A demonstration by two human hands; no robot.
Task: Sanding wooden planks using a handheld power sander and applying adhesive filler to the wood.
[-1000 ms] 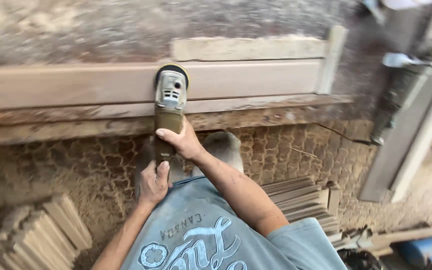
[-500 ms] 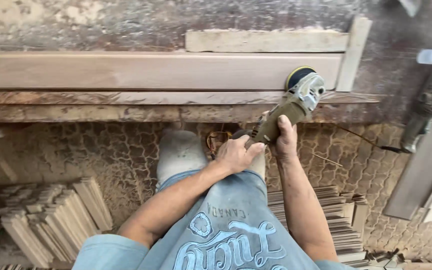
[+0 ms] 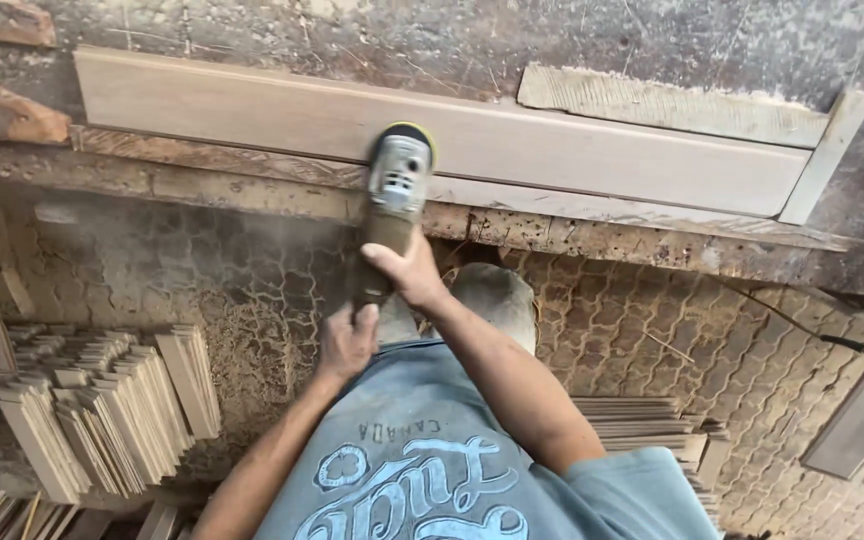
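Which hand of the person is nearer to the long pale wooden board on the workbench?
Right. The right hand grips the grey angle grinder close behind the long pale wooden board; the left hand holds the handle's rear end, farther back.

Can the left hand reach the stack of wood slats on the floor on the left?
Probably not right now: the left hand is wrapped around the angle grinder handle, and the stack of wood slats lies well off to its side, lower down.

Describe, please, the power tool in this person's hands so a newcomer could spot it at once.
Find the long pale plank lying along the workbench edge. Pressed on it is a grey angle grinder, held by both hands. It alone is metal, with a round disc.
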